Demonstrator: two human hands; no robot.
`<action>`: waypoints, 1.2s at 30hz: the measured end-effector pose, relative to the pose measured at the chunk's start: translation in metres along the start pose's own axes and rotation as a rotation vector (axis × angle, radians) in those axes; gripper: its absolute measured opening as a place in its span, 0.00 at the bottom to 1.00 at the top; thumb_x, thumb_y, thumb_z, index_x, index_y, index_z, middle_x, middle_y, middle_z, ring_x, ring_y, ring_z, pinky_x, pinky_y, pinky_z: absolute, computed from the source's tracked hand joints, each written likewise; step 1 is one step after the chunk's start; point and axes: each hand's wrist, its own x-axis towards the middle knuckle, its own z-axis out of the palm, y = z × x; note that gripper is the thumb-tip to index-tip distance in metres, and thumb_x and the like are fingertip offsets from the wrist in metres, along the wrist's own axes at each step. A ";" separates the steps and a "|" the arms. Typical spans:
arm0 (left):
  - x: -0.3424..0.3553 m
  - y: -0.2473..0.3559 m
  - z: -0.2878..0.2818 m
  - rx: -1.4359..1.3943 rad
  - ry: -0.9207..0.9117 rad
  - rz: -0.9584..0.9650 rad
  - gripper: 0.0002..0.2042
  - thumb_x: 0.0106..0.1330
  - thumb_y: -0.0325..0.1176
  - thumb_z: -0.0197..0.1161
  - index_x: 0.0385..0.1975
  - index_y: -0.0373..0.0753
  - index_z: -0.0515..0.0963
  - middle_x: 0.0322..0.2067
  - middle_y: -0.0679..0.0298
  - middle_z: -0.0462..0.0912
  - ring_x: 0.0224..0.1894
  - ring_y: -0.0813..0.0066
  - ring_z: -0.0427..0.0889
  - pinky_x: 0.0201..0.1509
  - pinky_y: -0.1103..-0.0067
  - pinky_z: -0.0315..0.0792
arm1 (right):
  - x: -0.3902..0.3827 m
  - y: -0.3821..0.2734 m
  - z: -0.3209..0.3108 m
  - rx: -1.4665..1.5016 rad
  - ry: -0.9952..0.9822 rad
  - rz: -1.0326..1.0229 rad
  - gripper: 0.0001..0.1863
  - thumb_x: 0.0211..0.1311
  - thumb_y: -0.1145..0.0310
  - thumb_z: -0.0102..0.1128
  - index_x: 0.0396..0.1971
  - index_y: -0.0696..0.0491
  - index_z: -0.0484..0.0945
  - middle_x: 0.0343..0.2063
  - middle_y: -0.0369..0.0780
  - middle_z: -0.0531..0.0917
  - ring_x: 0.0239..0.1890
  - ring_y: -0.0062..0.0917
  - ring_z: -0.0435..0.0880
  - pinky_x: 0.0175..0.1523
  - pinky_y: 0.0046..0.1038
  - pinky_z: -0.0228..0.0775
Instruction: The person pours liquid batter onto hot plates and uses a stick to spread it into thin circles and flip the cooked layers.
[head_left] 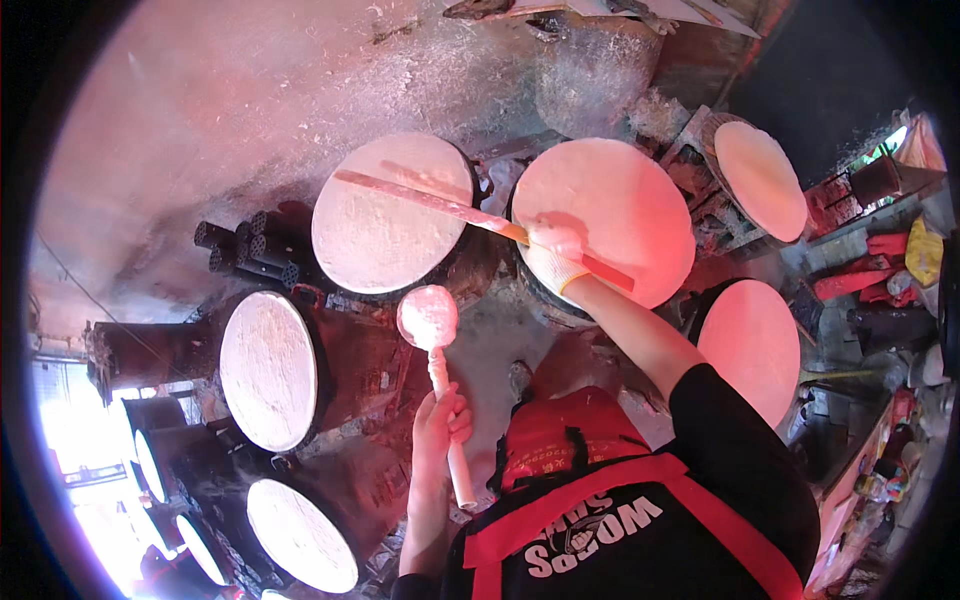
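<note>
At far left, glare is washing out the pan edges, so they are hard to make out. Further in, a white-coated round pan (268,372) is sitting tilted in view. The left grip (440,422) is wrapping its bare fingers around the handle of a ladle (428,318); the white-smeared bowl is lying above the grip and slightly left, the handle end jutting out below. Palm and thumb are partly hiding.

Above, a long flat stick (420,197) is reaching leftward from the right grip across the upper-left pan (385,250); cannot tell whether it is touching. The right grip (556,250), in a white glove, is closing around the stick near its right end and covering that stretch. Past the glove a dark red strip is showing over the upper-right pan (625,195): stick end or shadow, unclear. At right, the black sleeve (735,420) is overlapping the lower-right pan (755,345).
</note>
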 end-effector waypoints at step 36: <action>-0.067 -0.047 0.201 -0.330 -0.011 -0.094 0.07 0.73 0.29 0.41 0.43 0.33 0.63 0.26 0.63 0.65 0.22 0.78 0.62 0.21 0.85 0.61 | -0.063 0.633 -0.099 1.057 1.140 1.401 0.09 0.54 0.69 0.55 0.32 0.59 0.76 0.20 0.42 0.78 0.17 0.29 0.76 0.23 0.30 0.67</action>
